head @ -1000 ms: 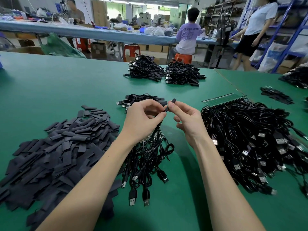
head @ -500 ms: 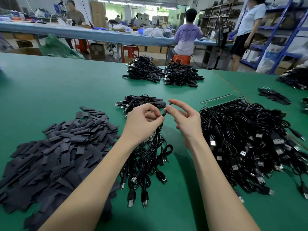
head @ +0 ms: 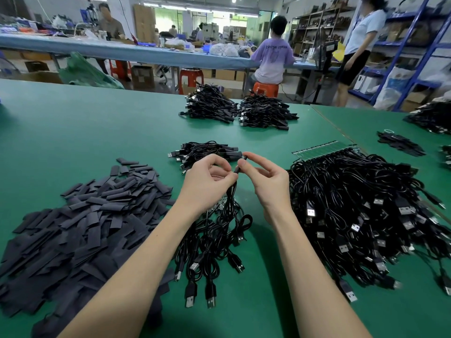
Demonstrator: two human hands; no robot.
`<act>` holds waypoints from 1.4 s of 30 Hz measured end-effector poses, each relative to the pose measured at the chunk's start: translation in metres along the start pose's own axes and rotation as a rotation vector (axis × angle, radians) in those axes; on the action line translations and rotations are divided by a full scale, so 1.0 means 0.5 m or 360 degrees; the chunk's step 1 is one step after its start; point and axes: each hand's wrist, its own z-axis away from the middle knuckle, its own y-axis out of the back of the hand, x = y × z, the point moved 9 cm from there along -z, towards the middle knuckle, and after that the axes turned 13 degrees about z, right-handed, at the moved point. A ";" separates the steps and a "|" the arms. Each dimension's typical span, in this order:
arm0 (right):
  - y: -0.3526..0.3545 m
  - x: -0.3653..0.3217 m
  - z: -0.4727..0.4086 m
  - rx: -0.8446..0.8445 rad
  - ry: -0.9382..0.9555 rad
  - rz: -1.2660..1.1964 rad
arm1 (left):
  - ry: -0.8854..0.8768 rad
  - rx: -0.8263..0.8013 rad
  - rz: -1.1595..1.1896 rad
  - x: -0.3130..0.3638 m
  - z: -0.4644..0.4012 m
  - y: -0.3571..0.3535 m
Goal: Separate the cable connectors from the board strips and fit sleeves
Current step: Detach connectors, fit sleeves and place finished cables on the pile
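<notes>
Left hand: left hand (head: 207, 181), fingers curled, pinching the upper end of a black cable bundle (head: 214, 237) just below its tip.
Right hand: right hand (head: 266, 179), thumb and forefinger closed on a small dark sleeve (head: 241, 162) at the cable's tip; the other fingers loosely curled.
Sleeve in hand: held upright between the two hands, above the counter (head: 85, 128) (whether it sits fully over the connector cannot be told).
Cable bundle: hangs from the left hand to the counter, USB plugs (head: 200, 296) lying nearest the person.
Loose sleeves: wide heap of flat dark sleeves (head: 80, 223) on the counter, left of the left forearm.
Unprocessed cables: large black tangle (head: 361, 215) right of the right forearm, many USB plugs showing.
Board strips: row of green strips (head: 324, 148) at the far edge of that tangle, cables attached.
Finished group: small pile of cables (head: 205, 150) just beyond the hands.
Far stock: two cable stacks (head: 236, 108) side by side near the counter's far edge.
Neighbouring counter: more cables (head: 432, 117) and a small patch of sleeves (head: 400, 142) (right side).
Background: person on an orange stool (head: 266, 87) at a blue bench; another stands by blue shelving (head: 419, 45).
</notes>
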 end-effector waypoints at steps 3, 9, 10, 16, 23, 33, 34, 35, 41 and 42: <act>0.021 0.005 -0.004 0.0123 -0.0070 -0.0097 | 0.0126 -0.0182 -0.0146 -0.008 0.002 -0.014; 0.026 0.028 -0.009 0.0041 -0.0277 -0.0052 | -0.0275 0.0058 -0.0130 0.073 -0.047 0.037; 0.026 0.035 -0.010 0.0025 -0.0321 -0.0060 | -0.0380 0.0108 -0.0227 0.090 -0.066 0.043; 0.011 0.060 -0.006 -0.0118 -0.0339 0.0258 | -0.0541 -0.0180 -0.1121 0.042 -0.181 -0.024; -0.012 0.066 -0.006 -0.0221 -0.0109 0.0767 | -0.0697 -0.0432 -0.1817 -0.075 -0.211 -0.045; 0.000 0.067 -0.006 -0.0301 -0.0136 0.1381 | -0.0427 -0.0369 -0.1687 -0.046 -0.192 0.004; 0.000 0.064 -0.005 -0.0337 -0.0163 0.1430 | -0.0356 -0.0321 -0.1569 -0.045 -0.171 0.009; 0.000 0.060 -0.005 -0.0372 -0.0188 0.1491 | -0.0254 -0.0319 -0.1483 -0.051 -0.150 0.011; -0.003 0.047 0.014 -0.0645 -0.0337 0.1774 | 0.0192 -0.0405 -0.1362 -0.093 -0.067 0.012; -0.002 0.047 0.016 -0.0652 -0.0349 0.1772 | 0.0205 -0.0403 -0.1356 -0.093 -0.064 0.010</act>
